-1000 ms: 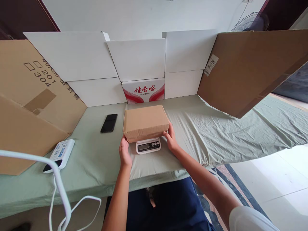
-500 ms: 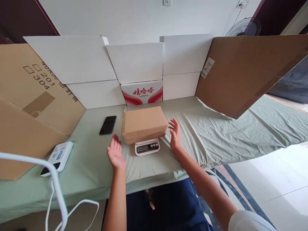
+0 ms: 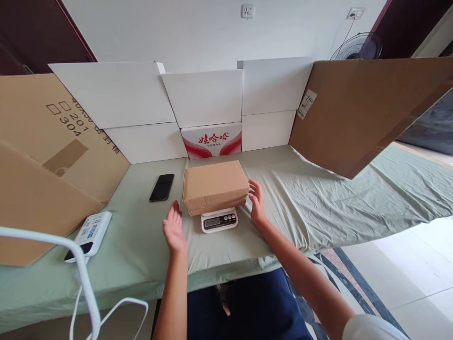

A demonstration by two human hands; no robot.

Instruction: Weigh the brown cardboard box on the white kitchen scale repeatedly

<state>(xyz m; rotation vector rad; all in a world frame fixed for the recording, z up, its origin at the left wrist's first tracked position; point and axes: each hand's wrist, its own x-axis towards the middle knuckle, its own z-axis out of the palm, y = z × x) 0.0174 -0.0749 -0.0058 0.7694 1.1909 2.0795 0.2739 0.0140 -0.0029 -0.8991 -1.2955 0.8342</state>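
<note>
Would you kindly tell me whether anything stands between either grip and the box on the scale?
Nothing visible blocks the box: the left grip is open off its near left corner, the right grip by its right end.

One left hand point(image 3: 174, 227), palm inward, fingers extended. One right hand point(image 3: 257, 200), fingers loosely curved. Forearms point(image 3: 176, 293) reaching forward.

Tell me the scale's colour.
The scale is white with a black front panel; the head view shows it best.
</note>
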